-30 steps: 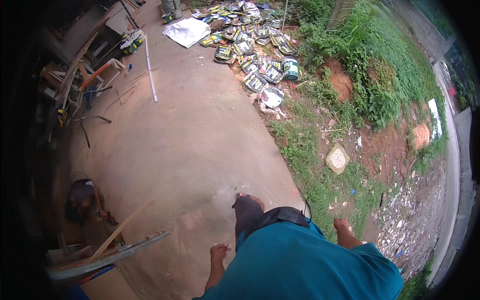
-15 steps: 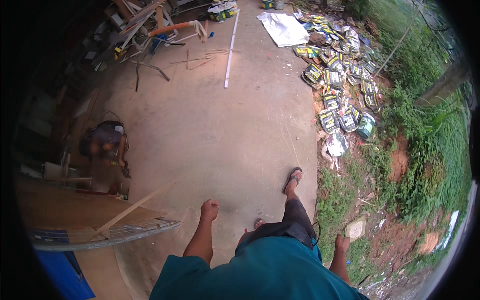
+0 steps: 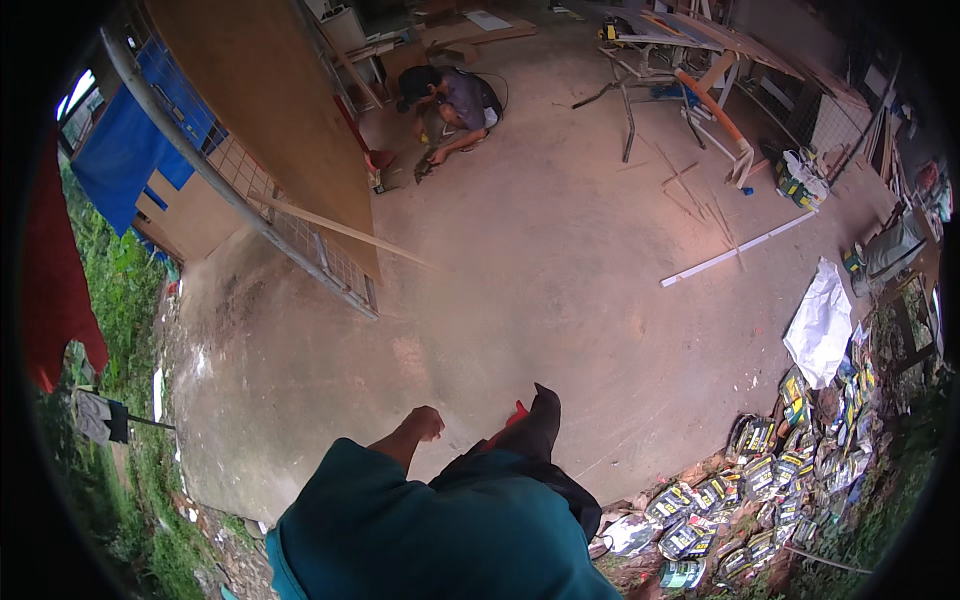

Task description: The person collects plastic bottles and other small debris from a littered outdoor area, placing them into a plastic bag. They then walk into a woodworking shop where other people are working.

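My left hand (image 3: pixel 427 422) hangs in front of my body over the concrete floor (image 3: pixel 560 290), its fingers curled closed with nothing visible in them. Dark trousers (image 3: pixel 525 435) show ahead of my teal shirt, and a small red thing (image 3: pixel 519 412) pokes out beside the raised leg. My right hand is out of sight. Farther off, a person (image 3: pixel 460 105) crouches on the floor, one hand at a dark object (image 3: pixel 430 165) that I cannot make out.
On the left stand a metal mesh gate (image 3: pixel 290 255) and a large brown board (image 3: pixel 270 110), with a wooden strip (image 3: pixel 345 232) sticking out. A workbench (image 3: pixel 680 40) and a long white strip (image 3: pixel 738 248) are at the far right. A white sack (image 3: pixel 822 325) lies near many flattened packages (image 3: pixel 760 470).
My view has swung left, so the gate, person and workbench now sit farther right. The package heap has shifted to the lower right. My right hand has left the view.
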Tool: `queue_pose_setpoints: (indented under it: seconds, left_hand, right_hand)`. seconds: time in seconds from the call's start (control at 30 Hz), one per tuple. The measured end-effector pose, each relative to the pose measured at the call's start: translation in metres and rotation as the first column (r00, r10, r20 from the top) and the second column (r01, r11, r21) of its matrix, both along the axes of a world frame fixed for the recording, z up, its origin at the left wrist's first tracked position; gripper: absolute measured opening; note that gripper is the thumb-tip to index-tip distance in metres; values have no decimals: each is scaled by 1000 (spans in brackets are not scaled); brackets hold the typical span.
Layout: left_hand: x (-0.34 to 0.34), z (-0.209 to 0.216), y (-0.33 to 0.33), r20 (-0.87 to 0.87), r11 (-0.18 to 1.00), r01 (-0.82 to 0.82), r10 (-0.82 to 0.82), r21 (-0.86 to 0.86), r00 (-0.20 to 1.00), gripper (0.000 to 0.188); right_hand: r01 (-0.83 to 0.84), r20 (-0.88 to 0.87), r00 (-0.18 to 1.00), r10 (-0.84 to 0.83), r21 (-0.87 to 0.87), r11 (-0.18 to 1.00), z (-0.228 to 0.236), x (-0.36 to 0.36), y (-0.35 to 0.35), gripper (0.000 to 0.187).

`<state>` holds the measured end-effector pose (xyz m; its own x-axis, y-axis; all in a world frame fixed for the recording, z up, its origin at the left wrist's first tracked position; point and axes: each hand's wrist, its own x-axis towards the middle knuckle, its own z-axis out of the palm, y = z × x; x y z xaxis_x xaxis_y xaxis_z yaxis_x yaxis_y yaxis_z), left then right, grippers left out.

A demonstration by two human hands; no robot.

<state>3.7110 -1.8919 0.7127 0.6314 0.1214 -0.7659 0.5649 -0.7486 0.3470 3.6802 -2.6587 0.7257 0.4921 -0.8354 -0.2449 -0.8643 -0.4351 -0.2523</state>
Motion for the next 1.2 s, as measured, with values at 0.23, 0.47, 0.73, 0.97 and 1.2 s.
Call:
queue_pose_setpoints:
  seconds: [0.23,0.47,0.73,0.97,1.2]
  left_hand:
    - [100,-14,-123,-183,971,-225,208,-81,961,25]
    - [301,11,-188,-285,992,-122,128,39,950,37]
    - [574,87,-220,381,977,-190,214,-100,899,24]
    - [742,136,-333,244,979,-50,98,-196,965,25]
    - [770,104,-425,-88,968,11,-34,-251,996,30]
  right_hand:
    - [-177,73,981,178,-15,984,32,185,-79,48]
    - [-235,-101,965,241,66,970,46,296,-87,45]
    - [-84,-182,978,104,114,990,43,347,-126,42]
    - [357,-69,934,-352,257,898,25,340,-134,49]
    - [540,-94,842,-532,161,826,63,478,-150,68]
